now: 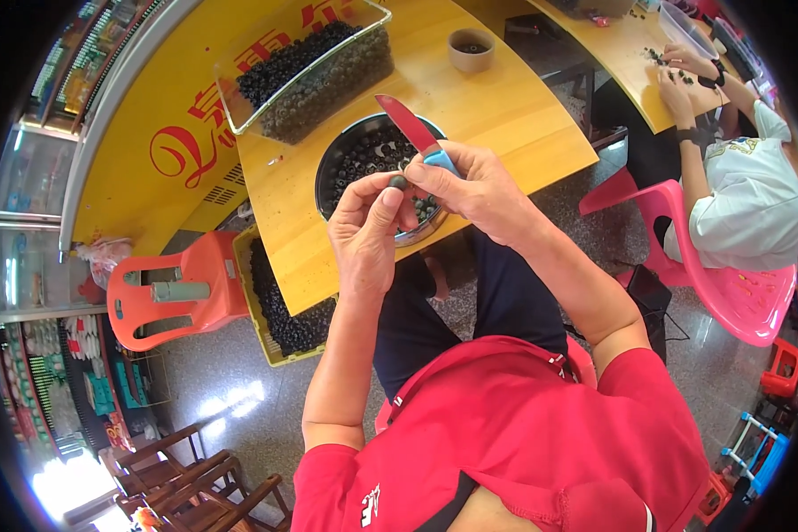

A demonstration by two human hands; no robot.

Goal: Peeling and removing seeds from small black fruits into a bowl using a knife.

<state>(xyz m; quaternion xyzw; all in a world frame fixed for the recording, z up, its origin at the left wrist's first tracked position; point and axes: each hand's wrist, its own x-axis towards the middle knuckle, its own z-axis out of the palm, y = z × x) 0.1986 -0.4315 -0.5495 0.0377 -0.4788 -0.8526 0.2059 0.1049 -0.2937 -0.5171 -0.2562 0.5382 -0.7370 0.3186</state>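
Small and dark, one round snail (398, 183) sat pinched in the fingertips of the left hand (366, 232), just above the near rim of a metal bowl (332, 164). That hand was closed tight on it. The right hand (475, 189) was closed too — it held a knife (414, 129) with a red blade and a blue handle. The blade pointed up and away, over the bowl, and the right thumb touched the snail.

The bowl was full of more dark snails. It stood on a yellow wooden worktop (483, 111). Behind the bowl stood a clear plastic box (328, 75), heaped with the same dark snails. A little brown cup (471, 50) sat farther back, well apart from the bowl.

Down by the left side of the worktop, a yellow crate (279, 312) on the floor held many more snails, beside an orange plastic chair (182, 288).

Far off to the right, another person in white sat on a pink chair (727, 288) at a second worktop — both of their hands were on it.
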